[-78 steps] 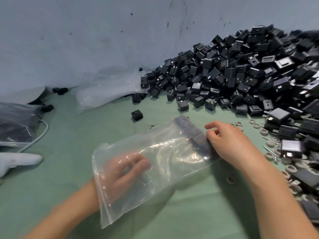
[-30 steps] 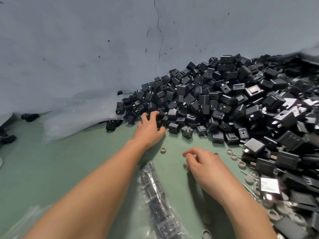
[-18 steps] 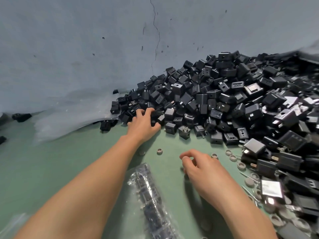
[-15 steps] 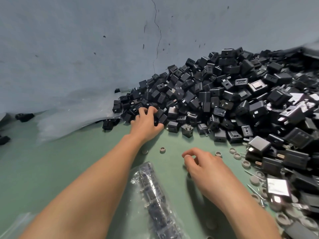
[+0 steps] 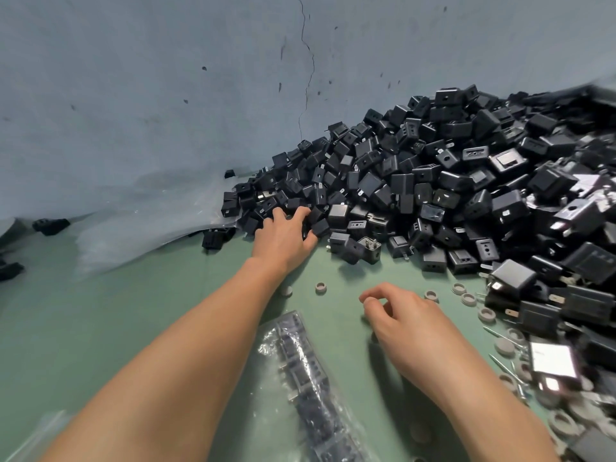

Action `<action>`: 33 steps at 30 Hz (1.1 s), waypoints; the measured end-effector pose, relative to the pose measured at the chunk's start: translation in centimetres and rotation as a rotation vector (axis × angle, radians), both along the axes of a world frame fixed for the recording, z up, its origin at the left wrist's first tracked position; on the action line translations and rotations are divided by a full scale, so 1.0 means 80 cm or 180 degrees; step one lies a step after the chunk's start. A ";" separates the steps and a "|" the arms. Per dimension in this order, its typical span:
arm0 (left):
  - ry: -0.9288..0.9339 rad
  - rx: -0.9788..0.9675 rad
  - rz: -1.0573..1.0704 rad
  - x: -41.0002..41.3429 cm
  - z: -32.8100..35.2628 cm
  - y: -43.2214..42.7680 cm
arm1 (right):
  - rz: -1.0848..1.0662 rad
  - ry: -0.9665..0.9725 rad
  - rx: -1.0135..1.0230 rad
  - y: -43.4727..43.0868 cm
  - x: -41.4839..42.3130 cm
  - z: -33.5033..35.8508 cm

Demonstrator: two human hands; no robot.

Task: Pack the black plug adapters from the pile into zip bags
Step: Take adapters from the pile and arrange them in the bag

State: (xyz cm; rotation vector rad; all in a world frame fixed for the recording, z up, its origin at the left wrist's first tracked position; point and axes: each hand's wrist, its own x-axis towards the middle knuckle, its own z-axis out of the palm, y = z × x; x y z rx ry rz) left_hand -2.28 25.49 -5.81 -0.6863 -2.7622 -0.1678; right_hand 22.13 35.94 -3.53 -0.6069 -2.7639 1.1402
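pile far right against wall | zip bag near centre, between forearms

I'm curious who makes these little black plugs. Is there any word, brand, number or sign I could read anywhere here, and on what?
None can be read.
Pale labels on larger adapters at the right: glare-washed and blurred, nothing legible.
Black plug adapters in the pile: only holes and slots show, no lettering.
Packed zip bag: no print visible.

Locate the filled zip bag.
The filled zip bag lies on the green table, bottom centre of the head view, between the two forearms.
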 end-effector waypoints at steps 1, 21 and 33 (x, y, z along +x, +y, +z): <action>-0.0023 -0.0024 -0.0041 -0.001 0.003 -0.002 | -0.0001 -0.0002 -0.0013 0.000 0.000 0.000; -0.4543 0.6334 -0.1110 0.116 0.108 -0.167 | -0.0044 0.0997 -0.1371 -0.036 -0.005 0.022; -0.3292 0.7644 -0.1022 0.295 0.085 -0.398 | 0.0847 0.1235 -0.0746 -0.165 -0.003 0.033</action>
